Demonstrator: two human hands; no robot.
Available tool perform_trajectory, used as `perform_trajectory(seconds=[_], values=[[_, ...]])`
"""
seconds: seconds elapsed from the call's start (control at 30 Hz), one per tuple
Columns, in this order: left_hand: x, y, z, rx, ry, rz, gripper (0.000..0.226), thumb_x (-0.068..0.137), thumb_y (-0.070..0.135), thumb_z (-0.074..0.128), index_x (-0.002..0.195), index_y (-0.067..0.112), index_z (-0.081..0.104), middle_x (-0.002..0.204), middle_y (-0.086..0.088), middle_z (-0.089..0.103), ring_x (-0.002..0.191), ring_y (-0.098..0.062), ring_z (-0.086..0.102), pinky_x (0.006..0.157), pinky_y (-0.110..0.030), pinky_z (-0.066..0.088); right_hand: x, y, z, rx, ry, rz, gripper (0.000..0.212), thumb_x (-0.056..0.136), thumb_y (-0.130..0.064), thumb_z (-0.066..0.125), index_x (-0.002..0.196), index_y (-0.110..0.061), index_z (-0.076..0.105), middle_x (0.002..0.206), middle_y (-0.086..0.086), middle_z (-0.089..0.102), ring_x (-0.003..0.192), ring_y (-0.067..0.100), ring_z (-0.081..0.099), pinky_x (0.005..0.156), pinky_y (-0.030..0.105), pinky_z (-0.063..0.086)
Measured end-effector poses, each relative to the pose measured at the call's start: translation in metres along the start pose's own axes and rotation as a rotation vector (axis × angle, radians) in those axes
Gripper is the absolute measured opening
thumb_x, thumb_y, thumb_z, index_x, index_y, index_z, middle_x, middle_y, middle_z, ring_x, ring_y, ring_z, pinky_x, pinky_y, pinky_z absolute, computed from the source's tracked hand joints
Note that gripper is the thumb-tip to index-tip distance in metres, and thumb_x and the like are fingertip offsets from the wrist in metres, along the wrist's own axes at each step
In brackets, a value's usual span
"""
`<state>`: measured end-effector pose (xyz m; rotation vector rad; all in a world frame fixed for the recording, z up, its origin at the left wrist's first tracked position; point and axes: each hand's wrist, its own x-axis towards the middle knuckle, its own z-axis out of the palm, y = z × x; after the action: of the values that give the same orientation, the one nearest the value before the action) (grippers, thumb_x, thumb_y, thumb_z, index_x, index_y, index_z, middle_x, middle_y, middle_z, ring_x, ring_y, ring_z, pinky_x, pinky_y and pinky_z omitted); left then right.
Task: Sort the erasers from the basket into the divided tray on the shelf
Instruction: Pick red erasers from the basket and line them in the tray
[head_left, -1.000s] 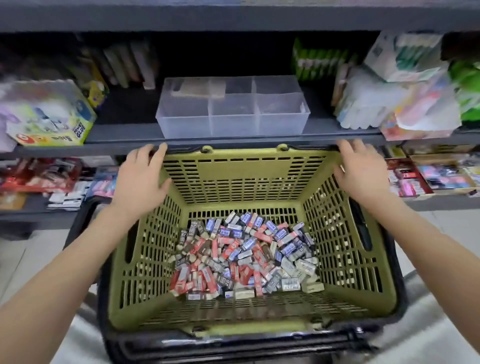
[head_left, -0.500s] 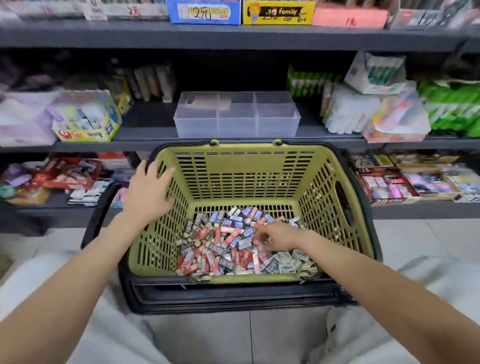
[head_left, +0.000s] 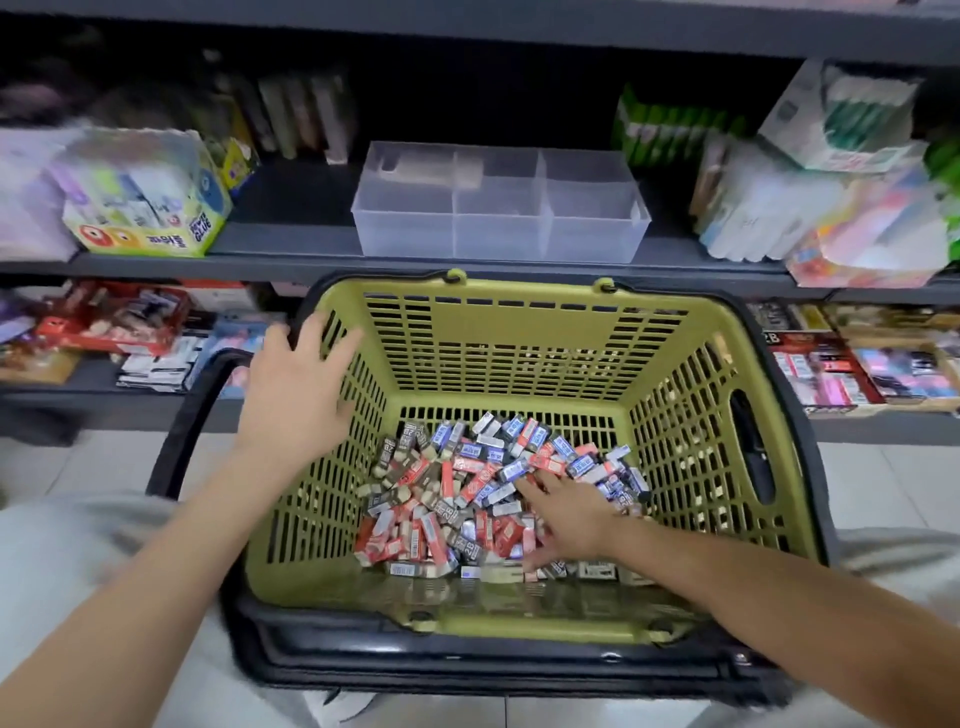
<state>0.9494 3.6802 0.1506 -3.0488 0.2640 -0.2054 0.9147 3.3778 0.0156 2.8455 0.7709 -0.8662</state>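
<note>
Bright, even overhead light — the shelf recess behind stays dark. Motion blur smears the boxes at both edges; wide-angle bending bows the shelf lines.

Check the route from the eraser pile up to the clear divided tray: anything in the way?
Nothing visible blocks it. The right hand lies on the erasers in the open-topped green basket. The divided tray sits on the shelf just beyond the basket's far rim, top open. The left hand rests on the left wall, off the route.
</note>
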Motion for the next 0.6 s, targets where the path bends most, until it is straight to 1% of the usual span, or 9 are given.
perform_trajectory(seconds=[0.03,0.1,0.23,0.33,0.4,0.43,0.47,0.53,0.6], values=[[0.002,0.001,0.0,0.001,0.001,0.008,0.075,0.062,0.013,0.078,0.132,0.011,0.052,0.134,-0.027,0.046,0.098,-0.049,0.046,0.076,-0.054,0.045,-0.002,0.001,0.004,0.001,0.041,-0.002,0.11,0.065,-0.074,0.06,0.147,-0.018,0.012,0.144,0.014,0.035,0.114,0.029,0.051,0.086,0.038,0.05],[0.003,0.003,0.001,0.004,0.006,0.025,0.074,0.061,0.013,0.08,0.129,0.012,0.053,0.13,-0.026,0.048,0.097,-0.049,0.046,0.071,-0.053,0.046,-0.005,0.001,0.009,0.032,0.091,-0.001,0.107,0.064,-0.074,0.061,0.145,-0.018,0.019,0.136,0.01,0.045,0.105,0.024,0.056,0.078,0.034,0.051],[0.005,0.007,0.001,0.019,0.002,0.022,0.072,0.062,0.02,0.081,0.128,0.012,0.055,0.13,-0.023,0.049,0.099,-0.049,0.046,0.071,-0.05,0.046,-0.005,0.004,0.0,0.126,0.049,0.052,0.096,0.063,-0.069,0.068,0.141,-0.026,0.031,0.118,0.002,0.057,0.101,0.02,0.057,0.077,0.028,0.048],[0.006,0.006,0.001,0.052,-0.016,0.008,0.071,0.065,0.027,0.08,0.13,0.014,0.054,0.133,-0.021,0.047,0.101,-0.046,0.045,0.072,-0.049,0.046,-0.001,0.003,-0.014,0.174,-0.028,0.076,0.091,0.065,-0.064,0.07,0.14,-0.029,0.031,0.106,0.0,0.061,0.098,0.018,0.056,0.076,0.023,0.044],[0.006,0.005,0.003,0.069,-0.033,0.004,0.067,0.065,0.03,0.079,0.126,0.013,0.056,0.134,-0.02,0.046,0.102,-0.045,0.044,0.072,-0.048,0.046,0.001,-0.002,-0.016,0.11,-0.021,0.108,0.081,0.07,-0.063,0.064,0.136,-0.026,0.035,0.092,-0.001,0.059,0.087,0.016,0.055,0.063,0.02,0.041],[0.006,0.005,0.003,0.081,-0.034,0.005,0.063,0.065,0.031,0.079,0.123,0.012,0.059,0.133,-0.02,0.046,0.102,-0.045,0.044,0.072,-0.048,0.046,0.002,-0.005,-0.015,0.054,0.003,0.143,0.076,0.072,-0.065,0.06,0.133,-0.025,0.038,0.089,-0.001,0.058,0.084,0.016,0.054,0.061,0.02,0.042],[0.007,0.005,0.004,0.09,-0.034,0.007,0.06,0.065,0.031,0.078,0.119,0.011,0.061,0.132,-0.02,0.047,0.101,-0.045,0.044,0.071,-0.048,0.046,0.003,-0.009,-0.014,-0.006,0.02,0.183,0.074,0.072,-0.065,0.057,0.131,-0.024,0.039,0.089,-0.002,0.058,0.084,0.016,0.055,0.064,0.021,0.045],[0.007,0.004,0.004,0.098,-0.034,0.014,0.055,0.065,0.03,0.078,0.113,0.009,0.063,0.131,-0.021,0.048,0.101,-0.047,0.044,0.071,-0.048,0.046,0.007,-0.014,-0.013,-0.104,0.014,0.214,0.066,0.072,-0.063,0.059,0.123,-0.023,0.045,0.085,-0.004,0.061,0.079,0.014,0.057,0.069,0.025,0.049],[0.006,0.004,0.004,0.09,-0.029,0.02,0.055,0.065,0.03,0.079,0.113,0.008,0.064,0.131,-0.021,0.048,0.103,-0.048,0.044,0.07,-0.049,0.046,0.013,-0.015,-0.016,-0.166,-0.027,0.208,0.052,0.073,-0.058,0.063,0.108,-0.022,0.049,0.078,-0.007,0.057,0.072,0.012,0.055,0.065,0.024,0.048]])
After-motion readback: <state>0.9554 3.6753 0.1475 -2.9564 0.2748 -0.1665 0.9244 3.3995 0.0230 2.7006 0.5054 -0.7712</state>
